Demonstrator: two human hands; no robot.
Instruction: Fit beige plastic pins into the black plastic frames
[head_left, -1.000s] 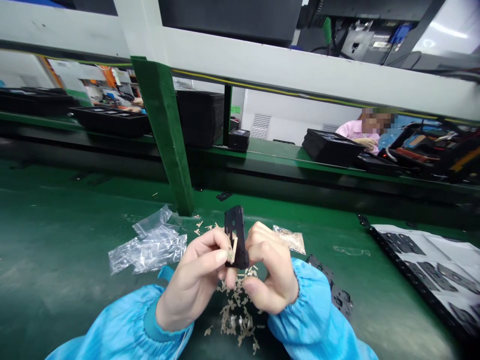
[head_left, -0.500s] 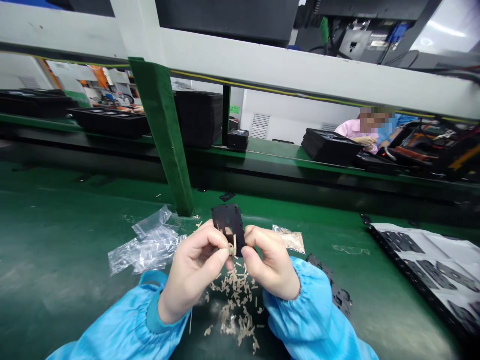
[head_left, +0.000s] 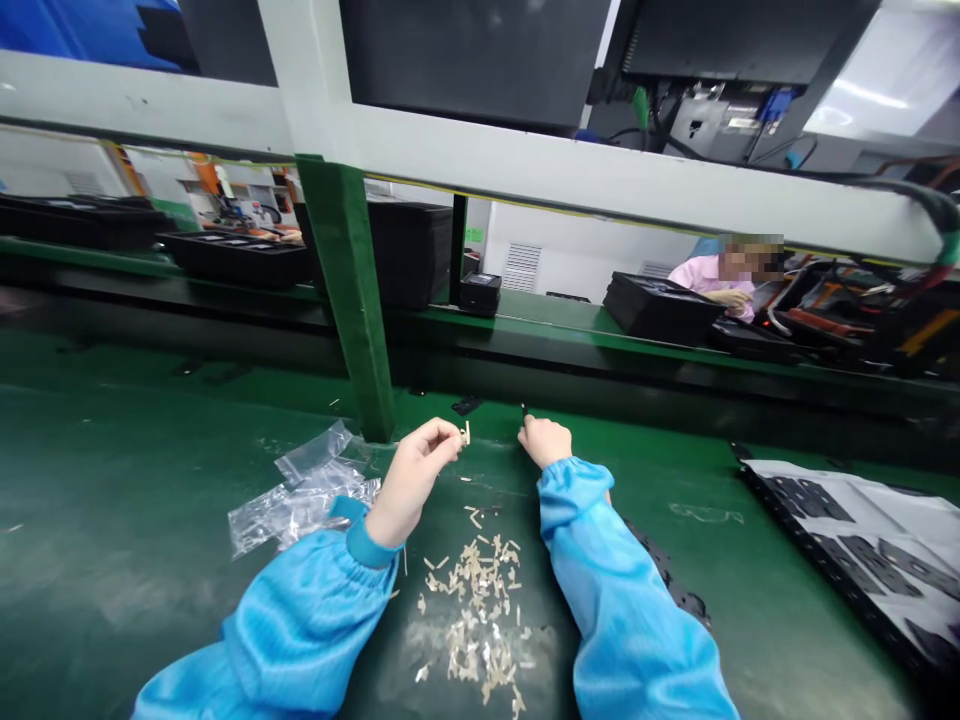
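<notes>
My left hand [head_left: 417, 474] pinches a small beige strip [head_left: 466, 434] between thumb and fingertips, raised above the green bench. My right hand [head_left: 546, 441] reaches farther forward, its fingers closed on a thin black plate [head_left: 524, 410]. Only a dark edge of that plate shows; the hand hides the rest. Below and between my sleeves lies a loose pile of beige scraps [head_left: 480, 575]. A small flat black piece [head_left: 466, 406] rests on the bench just beyond my hands.
Clear plastic bags [head_left: 307, 490] lie to the left, by a green post [head_left: 349, 310]. Black perforated plates [head_left: 675, 585] lie partly behind my right sleeve. A black-edged tray [head_left: 817, 595] with several dark plates stands at the right. Beyond the ledge, a person in pink [head_left: 701, 275] sits near black trays [head_left: 660, 305].
My hands have come apart. The black plate, earlier facing me between both hands, is now turned edge-on in my right hand, farther forward. My left hand has moved up and forward with the beige strip.
</notes>
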